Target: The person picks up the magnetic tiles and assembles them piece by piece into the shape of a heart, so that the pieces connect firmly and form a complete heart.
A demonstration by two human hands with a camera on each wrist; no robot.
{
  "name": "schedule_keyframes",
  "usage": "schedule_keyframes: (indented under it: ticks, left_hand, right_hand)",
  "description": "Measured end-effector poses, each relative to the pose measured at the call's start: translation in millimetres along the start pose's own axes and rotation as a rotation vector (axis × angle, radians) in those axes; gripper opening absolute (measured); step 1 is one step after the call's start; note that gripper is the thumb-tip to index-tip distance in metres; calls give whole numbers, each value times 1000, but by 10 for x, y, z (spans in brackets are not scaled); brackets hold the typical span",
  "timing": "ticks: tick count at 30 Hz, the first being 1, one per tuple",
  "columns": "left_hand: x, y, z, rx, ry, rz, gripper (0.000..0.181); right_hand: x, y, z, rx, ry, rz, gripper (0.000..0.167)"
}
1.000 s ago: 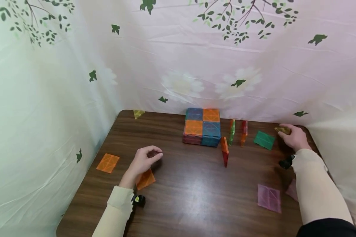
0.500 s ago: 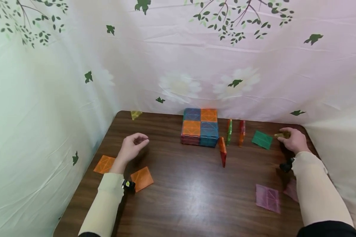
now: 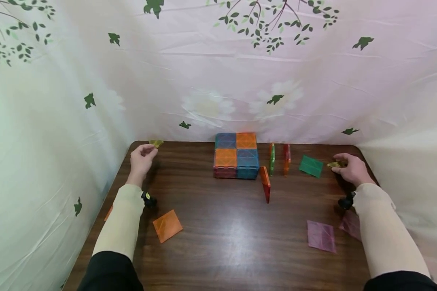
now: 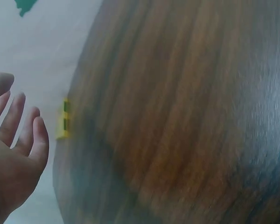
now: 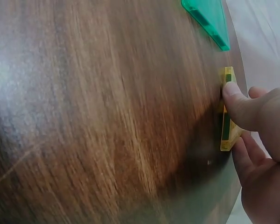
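Observation:
My left hand [image 3: 141, 161] is at the table's back left corner, beside a yellow triangular magnetic tile [image 3: 156, 142]. In the left wrist view its fingers [image 4: 24, 123] are loosely bent and a gap separates them from that tile [image 4: 64, 119]. At the back right, my right hand [image 3: 355, 169] pinches a second yellow magnetic tile [image 5: 226, 121], thumb on the near edge and fingers behind it. A flat green tile [image 3: 311, 166] lies just left of that hand. In the middle of the back stands a box of joined blue, orange and red tiles [image 3: 236, 157].
Right of the box, an orange-red tile [image 3: 265, 184], a green-edged one [image 3: 272, 159] and a red one [image 3: 287, 159] stand upright. An orange tile [image 3: 167, 226] lies front left, two purple tiles [image 3: 320, 236] front right. The left sleeve partly covers another orange tile [image 3: 108, 213].
My left hand has moved back and left, from above the orange tile to the yellow triangle at the corner. The right hand stays at its yellow tile. The head view has shifted slightly.

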State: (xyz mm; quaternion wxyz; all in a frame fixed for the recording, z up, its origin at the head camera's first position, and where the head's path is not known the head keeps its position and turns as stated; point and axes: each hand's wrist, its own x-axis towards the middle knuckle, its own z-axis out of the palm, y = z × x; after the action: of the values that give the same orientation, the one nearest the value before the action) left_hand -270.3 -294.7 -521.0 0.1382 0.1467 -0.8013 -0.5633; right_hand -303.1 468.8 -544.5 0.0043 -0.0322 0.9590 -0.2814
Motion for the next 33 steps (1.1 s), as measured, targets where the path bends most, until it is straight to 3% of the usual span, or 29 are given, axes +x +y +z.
schedule_keyframes:
  ticks: [7, 14, 17, 21, 24, 27, 30, 33]
  left_hand:
    - [139, -140, 0, 105, 31, -35, 36]
    - [324, -211, 25, 169, 29, -54, 50]
    - [407, -212, 70, 201, -23, -54, 61]
    - [515, -217, 130, 255, -147, -83, 73]
    - [572, -216, 130, 353, -224, -107, 74]
    - [627, -212, 119, 469, -281, -92, 72]
    - [617, -234, 95, 546, -302, -41, 69]
    - [600, -266, 111, 603, -284, 10, 63]
  right_hand:
    - [-17, -3, 31, -8, 27, -10, 46]
    - [-42, -32, 65, 19, 38, 20, 46]
    - [-63, -37, 55, 28, 45, 39, 46]
    - [-96, -25, 39, 26, 60, 58, 44]
    - [-97, -33, 37, 32, 51, 64, 44]
    - [-84, -41, 35, 36, 39, 67, 45]
    - [-61, -42, 40, 33, 32, 69, 44]
    - [-51, -26, 39, 21, 31, 71, 44]
